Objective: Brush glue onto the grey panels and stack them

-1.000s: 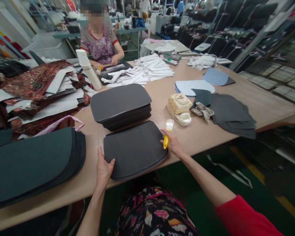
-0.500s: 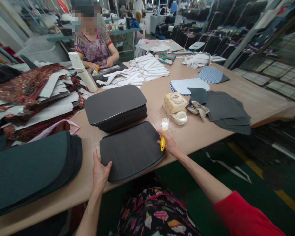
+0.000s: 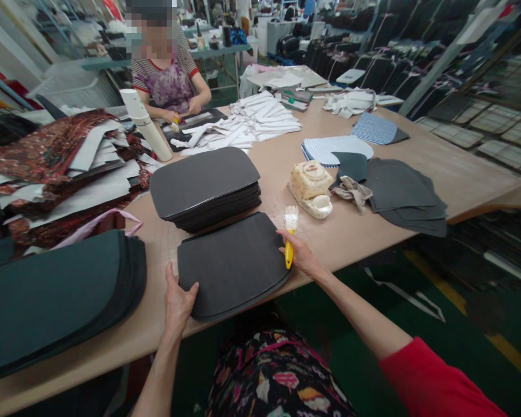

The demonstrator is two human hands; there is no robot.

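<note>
A low stack of dark grey panels (image 3: 232, 266) with rounded corners lies at the table's front edge. My left hand (image 3: 180, 296) grips its left edge, thumb on top and fingers along the side. At the right edge, my right hand (image 3: 299, 255) holds a brush (image 3: 289, 248) with a yellow handle and pale, crusted bristles pointing away from me. Its fingers also touch the panels' edge. Just behind stands a taller stack of similar panels (image 3: 206, 182). A glue-smeared, cream plastic container (image 3: 310, 182) sits beyond the brush, beside a crumpled rag (image 3: 352, 192).
Dark green panels (image 3: 47, 301) are piled at left, below patterned pieces (image 3: 43, 156). White strips (image 3: 260, 121) and a pale bottle (image 3: 145, 127) lie farther back. Grey pieces (image 3: 403, 194) and striped pieces (image 3: 341, 149) are at right. A co-worker (image 3: 169, 81) works across the table (image 3: 451, 156).
Both hands keep their places on the panels, and the brush stays in my right hand. The view has shifted very slightly.
</note>
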